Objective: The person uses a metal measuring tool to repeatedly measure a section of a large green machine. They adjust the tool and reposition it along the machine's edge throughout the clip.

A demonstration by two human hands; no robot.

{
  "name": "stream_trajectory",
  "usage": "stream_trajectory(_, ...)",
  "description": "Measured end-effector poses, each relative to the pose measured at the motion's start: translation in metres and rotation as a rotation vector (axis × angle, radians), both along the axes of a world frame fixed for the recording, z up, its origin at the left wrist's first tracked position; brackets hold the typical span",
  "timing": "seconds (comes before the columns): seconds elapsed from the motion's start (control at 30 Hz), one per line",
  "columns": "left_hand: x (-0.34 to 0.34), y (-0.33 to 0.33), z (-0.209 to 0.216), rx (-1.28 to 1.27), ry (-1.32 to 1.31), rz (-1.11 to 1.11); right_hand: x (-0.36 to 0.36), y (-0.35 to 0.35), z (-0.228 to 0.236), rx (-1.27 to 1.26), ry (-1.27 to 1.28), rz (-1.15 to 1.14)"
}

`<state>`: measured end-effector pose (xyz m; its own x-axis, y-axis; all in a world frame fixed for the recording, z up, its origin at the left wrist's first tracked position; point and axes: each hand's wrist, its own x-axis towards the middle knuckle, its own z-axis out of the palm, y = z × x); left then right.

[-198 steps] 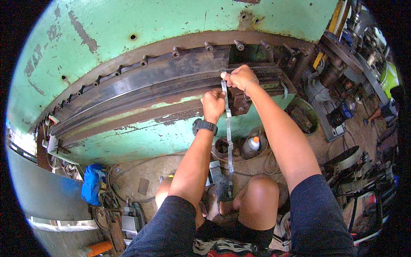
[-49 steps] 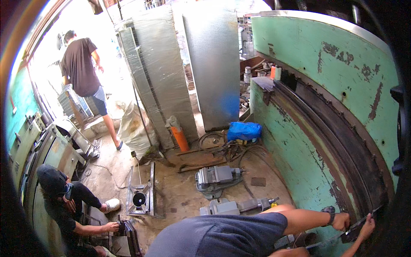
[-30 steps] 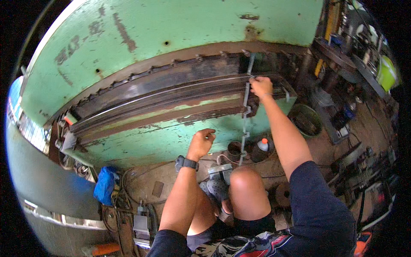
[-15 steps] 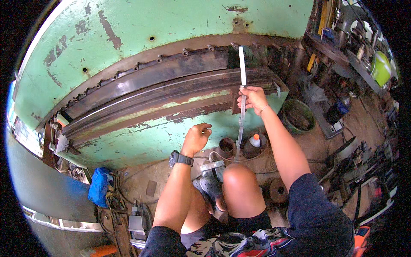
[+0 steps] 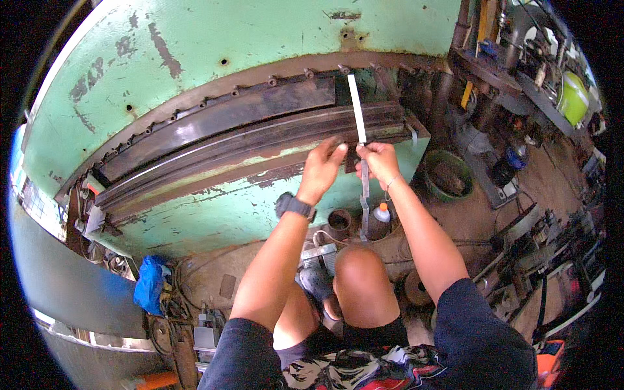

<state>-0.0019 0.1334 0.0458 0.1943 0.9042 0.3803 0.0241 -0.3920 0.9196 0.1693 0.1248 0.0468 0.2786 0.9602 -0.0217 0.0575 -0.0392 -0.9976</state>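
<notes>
A narrow metal strip [image 5: 357,109] stands nearly upright in front of the press-like green machine. Its upper part is straight and bright; the lower part has stepped bends and hangs down toward my knee. My right hand [image 5: 379,161] pinches the strip around its middle. Just left of it, my left hand [image 5: 322,170] is raised, with thumb and fingers apart and nothing visible in them; the fingertips are slightly blurred. A small gap separates that hand from the strip. Behind both hands runs the machine's long dark grooved bed [image 5: 260,138].
Below the strip stand a rusty can [image 5: 338,224] and a bottle with an orange cap [image 5: 379,220]. A foot pedal [image 5: 318,255] lies by my shoe. At right is a green bucket [image 5: 448,175]; a blue bag [image 5: 151,286] hangs at left.
My left hand has risen and moved right, close to the strip. My right hand and the strip have shifted slightly left and down, the grip staying on the strip.
</notes>
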Motion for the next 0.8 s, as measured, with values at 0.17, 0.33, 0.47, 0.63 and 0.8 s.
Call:
stream_trajectory(0.17, 0.043, 0.016, 0.029, -0.045, 0.132, 0.169, -0.016, -0.005, -0.012, 0.137, -0.280, -0.158)
stream_trajectory(0.33, 0.059, 0.025, 0.001, 0.163, 0.337, 0.448, -0.008, -0.013, -0.050, 0.279, -0.650, -0.311)
stream_trajectory(0.47, 0.058, 0.041, -0.027, 0.092, 0.291, 0.439, -0.010, -0.023, -0.099, 0.276, -0.123, -0.051)
stream_trajectory(0.63, 0.037, 0.072, -0.046, -0.167, -0.071, 0.158, 0.008, -0.031, -0.133, 0.063, 0.027, 0.201)
stream_trajectory(0.8, 0.036, 0.065, -0.047, -0.301, -0.240, 0.003, 0.025, -0.047, -0.129, -0.038, -0.111, 0.133)
